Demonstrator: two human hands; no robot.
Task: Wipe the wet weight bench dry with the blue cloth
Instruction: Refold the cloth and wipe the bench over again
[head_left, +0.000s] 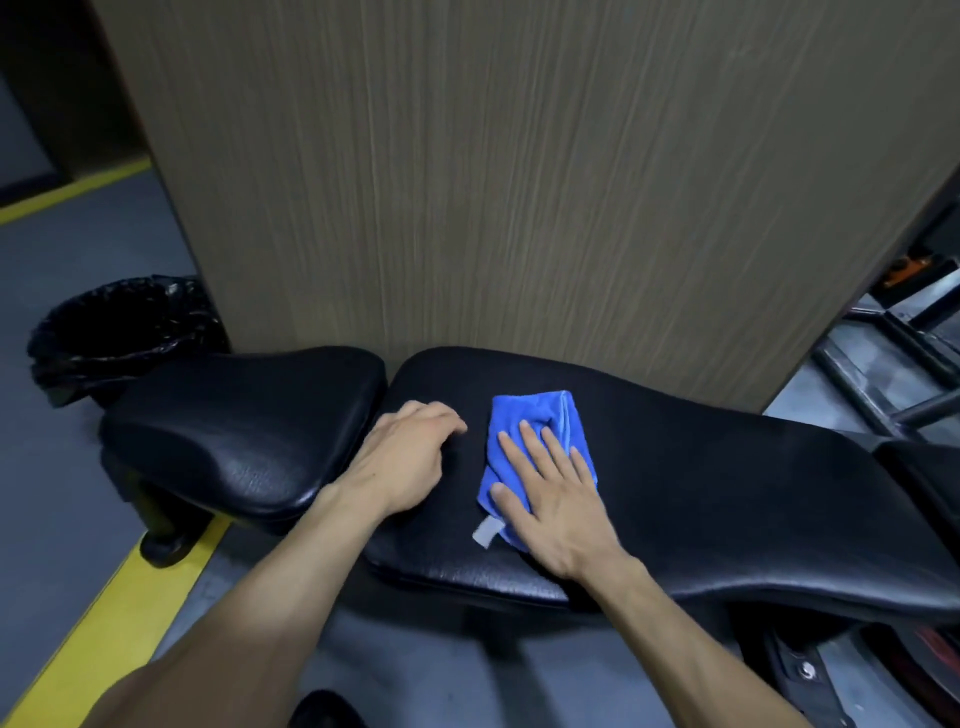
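Right hand: the right hand (553, 499) lies flat on the cloth (540, 457), fingers straight and a little spread, palm pressing down; thumb out toward the left edge of the fold.
Cloth: blue, folded into a rough oblong; it sits on the long pad of the bench (727, 499), near that pad's left end; a grey tag (485, 532) pokes out at its near corner; its far end shows beyond the fingertips.
Left hand: the left hand (402, 457) rests on the same pad just beside the cloth, not touching it; fingers loosely curled with the tips on the vinyl, holding nothing.
Bench: black padded vinyl in two parts; the seat pad (244, 431) is to the left, tilted, split from the long pad by a narrow gap; I cannot make out any wet patches from here.
Behind: a wood-grain panel (519, 182) stands tight against the far edge of the bench, blocking everything beyond.
Left: a bin (124, 332) with a black liner sits on the grey floor by the panel's corner, partly hidden by the seat pad; a yellow stripe (109, 613) runs along the floor under the bench foot.
Right: dark metal frame bars (893, 374) crowd the floor past the panel.
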